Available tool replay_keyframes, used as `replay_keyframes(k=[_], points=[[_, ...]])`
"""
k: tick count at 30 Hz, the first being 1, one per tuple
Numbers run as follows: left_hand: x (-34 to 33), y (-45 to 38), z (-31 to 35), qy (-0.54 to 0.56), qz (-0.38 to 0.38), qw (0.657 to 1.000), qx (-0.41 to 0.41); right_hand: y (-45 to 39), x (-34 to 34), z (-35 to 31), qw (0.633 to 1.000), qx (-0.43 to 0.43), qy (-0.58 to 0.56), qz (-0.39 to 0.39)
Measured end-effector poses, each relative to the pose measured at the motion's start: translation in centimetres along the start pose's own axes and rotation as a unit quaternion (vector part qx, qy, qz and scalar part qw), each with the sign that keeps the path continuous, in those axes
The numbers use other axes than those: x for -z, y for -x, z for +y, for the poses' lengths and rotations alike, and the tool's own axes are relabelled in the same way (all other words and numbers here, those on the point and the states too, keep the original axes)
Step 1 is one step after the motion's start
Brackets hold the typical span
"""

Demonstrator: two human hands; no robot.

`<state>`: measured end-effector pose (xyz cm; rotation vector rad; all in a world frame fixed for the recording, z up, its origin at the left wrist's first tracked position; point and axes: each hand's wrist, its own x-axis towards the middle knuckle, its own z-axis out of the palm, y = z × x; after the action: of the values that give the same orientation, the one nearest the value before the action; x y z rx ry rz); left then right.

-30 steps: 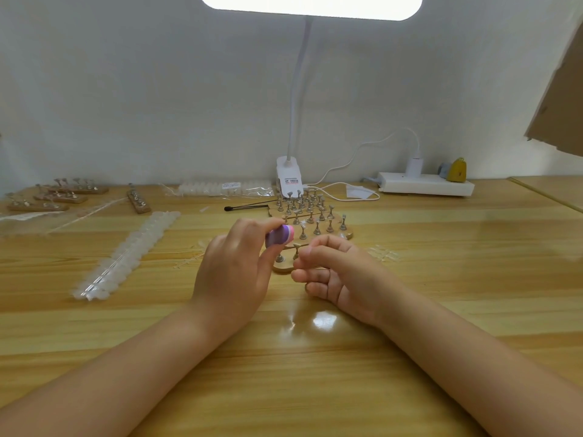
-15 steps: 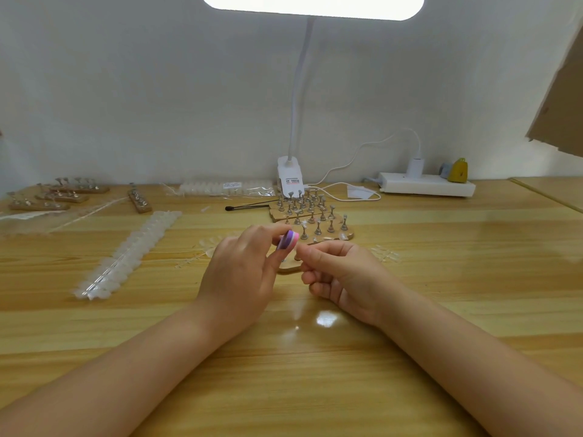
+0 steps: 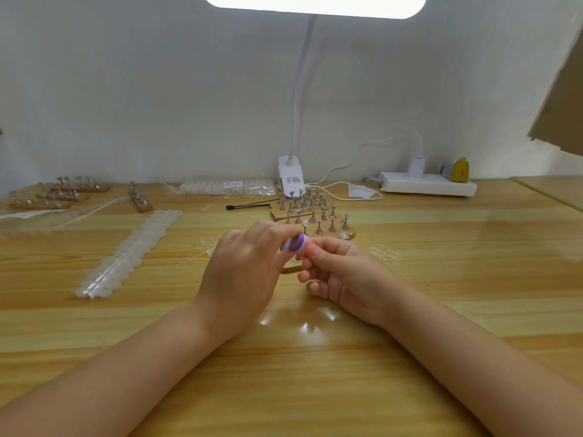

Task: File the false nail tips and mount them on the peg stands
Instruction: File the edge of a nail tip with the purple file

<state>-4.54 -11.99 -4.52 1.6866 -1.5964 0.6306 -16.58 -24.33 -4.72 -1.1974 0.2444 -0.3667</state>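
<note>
Filing: the left hand (image 3: 249, 272) grips a purple file (image 3: 295, 242) between thumb and curled fingers, its rounded end meeting the fingertips of the right hand (image 3: 340, 272).
Right hand: thumb and forefinger are pinched together at the file's end, the other fingers loosely curled; whatever they pinch is too small to make out, so a nail tip there cannot be confirmed.
Position: both hands hover just above the table (image 3: 441, 279), forearms coming in from the near edge.
Peg stands (image 3: 310, 212): a cluster of small metal pegs on wooden bases stands just behind the hands; one wooden base shows partly beneath the fingers.
Nail tips: a long strip of tips (image 3: 126, 253) lies to the left, running diagonally; a packet (image 3: 227, 186) of more tips lies against the wall.
Loose tips: a few clear ones (image 3: 386, 253) lie right of the hands.
Other stands (image 3: 60, 192): several wooden bases with pegs sit far left.
Brush (image 3: 247, 205): a thin black one lies left of the peg cluster.
Lamp (image 3: 291, 181): its white clamp base stands behind the pegs, lit head overhead.
Power strip (image 3: 427, 184): by the wall, right.
</note>
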Motion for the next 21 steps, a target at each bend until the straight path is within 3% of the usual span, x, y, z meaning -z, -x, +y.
replay_keyframes(k=[4, 9, 13, 17, 21], points=[[-0.1, 0.1, -0.3, -0.009, 0.001, 0.999, 0.036, 0.0, 0.0, -0.1, 1.0, 0.004, 0.002, -0.013], [-0.2, 0.0, -0.3, -0.009, 0.0, 1.0, -0.03, -0.1, 0.2, 0.1, 1.0, 0.007, 0.01, -0.019], [-0.2, 0.1, -1.2, -0.03, -0.017, 0.999, 0.032, -0.1, 0.2, 0.1, 1.0, 0.008, 0.006, -0.02], [-0.2, -0.1, -0.6, 0.002, 0.02, 1.0, -0.017, -0.2, 0.2, 0.2, 1.0, 0.008, 0.017, -0.02], [-0.3, 0.0, -0.9, -0.07, -0.018, 0.997, 0.003, -0.1, 0.2, 0.1, 1.0, 0.009, 0.005, -0.014]])
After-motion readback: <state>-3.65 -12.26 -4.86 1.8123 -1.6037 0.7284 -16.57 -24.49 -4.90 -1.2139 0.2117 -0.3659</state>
